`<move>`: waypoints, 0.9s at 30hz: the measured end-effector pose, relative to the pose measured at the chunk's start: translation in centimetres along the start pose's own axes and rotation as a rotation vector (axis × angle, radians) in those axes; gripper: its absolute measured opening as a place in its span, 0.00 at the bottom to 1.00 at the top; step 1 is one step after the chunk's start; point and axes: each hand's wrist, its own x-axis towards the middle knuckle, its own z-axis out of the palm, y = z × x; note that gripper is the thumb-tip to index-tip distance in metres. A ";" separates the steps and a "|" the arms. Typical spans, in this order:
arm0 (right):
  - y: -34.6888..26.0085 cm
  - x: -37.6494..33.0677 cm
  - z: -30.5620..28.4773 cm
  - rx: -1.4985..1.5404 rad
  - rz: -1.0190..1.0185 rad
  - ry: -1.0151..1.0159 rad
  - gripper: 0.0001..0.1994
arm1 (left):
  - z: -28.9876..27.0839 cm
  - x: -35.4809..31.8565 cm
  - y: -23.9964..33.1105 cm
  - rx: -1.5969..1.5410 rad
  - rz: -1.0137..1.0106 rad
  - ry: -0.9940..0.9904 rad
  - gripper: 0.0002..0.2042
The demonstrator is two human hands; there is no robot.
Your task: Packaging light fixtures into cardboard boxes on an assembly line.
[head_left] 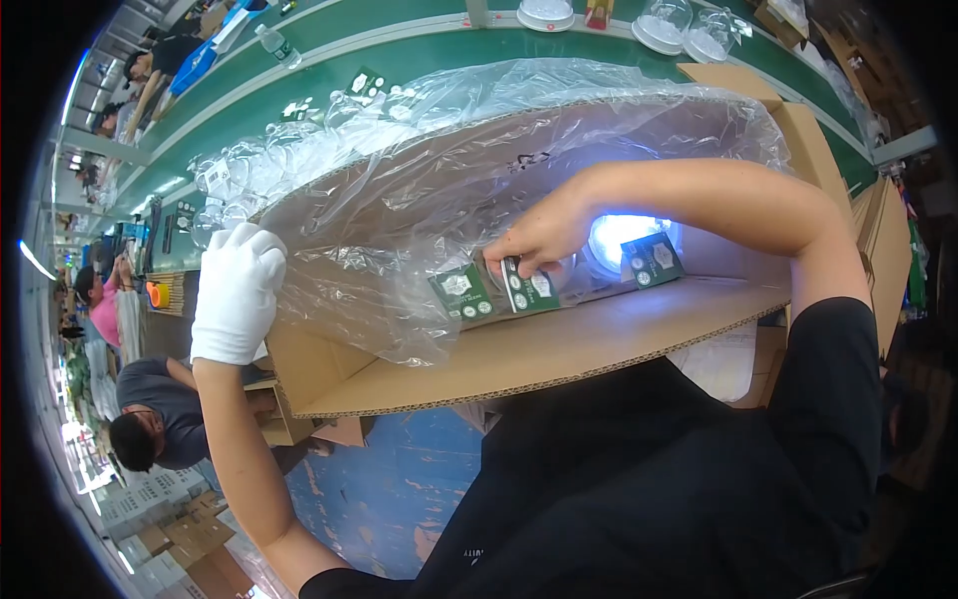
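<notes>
through the head view, the bare right hand is resting down inside the long cardboard box, its fingers bending partly closed over the middle green card. the fingertips are partly hiding, so i can't tell whether that grip is really holding anything. the card is sitting between the left green card and the right green card, which is leaning in front of a glowing dome. over at the box's left end, the gloved left hand is looking closed, its grip seemingly bunching the plastic bag; whether cardboard is getting pinched too, i can't tell.

now, the danger spots! loose plastic is crowding the left card, so it could be snagging a finger and dragging that card askew. the left and middle cards are standing close, so a stray knuckle could be creasing one. if the left grip were slipping, the bag could be flopping over the right hand. and beyond the box, clear domes are crowding the tabletop, so a shove could be knocking them.
</notes>
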 end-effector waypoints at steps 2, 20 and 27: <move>-0.1 0.1 0.6 -0.099 0.008 0.070 0.15 | 0.0 0.0 -0.1 -0.012 -0.004 -0.009 0.03; -3.1 -5.1 4.3 -1.011 -0.258 0.481 0.07 | -0.3 -0.7 0.2 -0.020 -0.031 0.016 0.03; -3.2 -16.7 4.1 -1.381 0.451 1.045 0.43 | 0.2 -0.4 -1.1 -0.405 -0.043 0.157 0.05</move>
